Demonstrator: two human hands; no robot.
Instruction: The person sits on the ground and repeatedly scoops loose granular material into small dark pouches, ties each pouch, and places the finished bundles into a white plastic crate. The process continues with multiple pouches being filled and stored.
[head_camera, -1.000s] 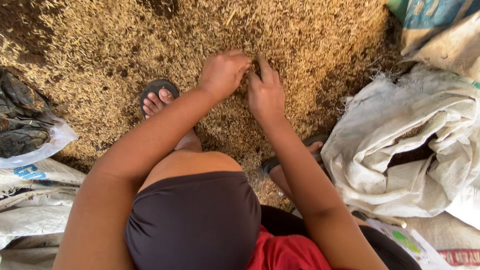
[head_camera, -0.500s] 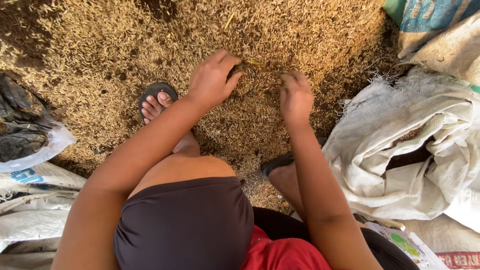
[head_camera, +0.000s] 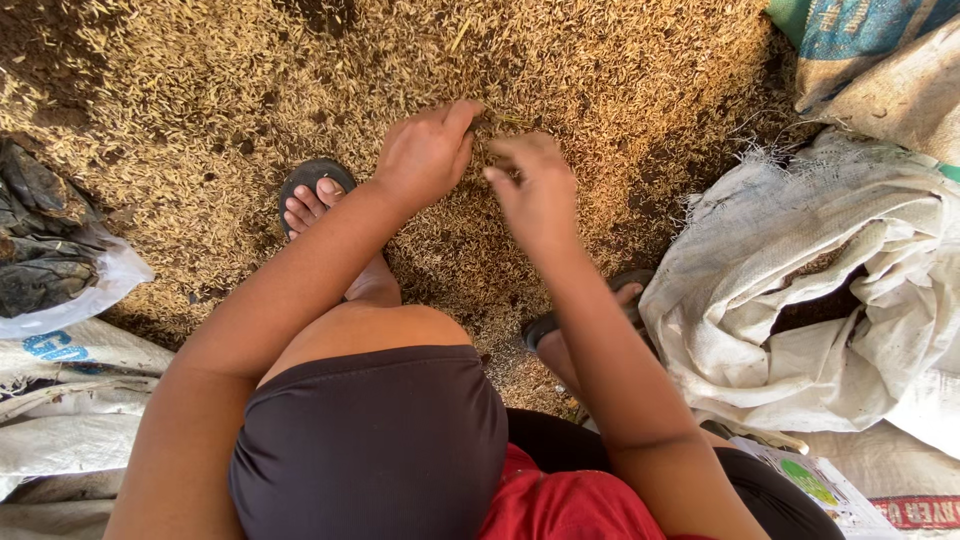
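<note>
A wide layer of golden husked grain (head_camera: 230, 110) covers the ground in front of me. My left hand (head_camera: 428, 152) rests on the grain with fingers curled and pinching at something small. My right hand (head_camera: 537, 185) hovers beside it, fingers bent inward, its tips near a thin straw piece (head_camera: 508, 122) between the two hands. Whether either hand grips the straw is unclear. My left foot in a dark sandal (head_camera: 312, 192) stands on the grain below the left hand. My right foot (head_camera: 585, 320) shows under the right forearm.
A crumpled white woven sack (head_camera: 830, 290) lies open at the right, with more sacks (head_camera: 880, 60) behind it. At the left are a dark bundle in clear plastic (head_camera: 50, 260) and flat white sacks (head_camera: 60, 400).
The right hand swung out to the right, then came back toward the left hand. Both hands now meet over the same spot of grain.
</note>
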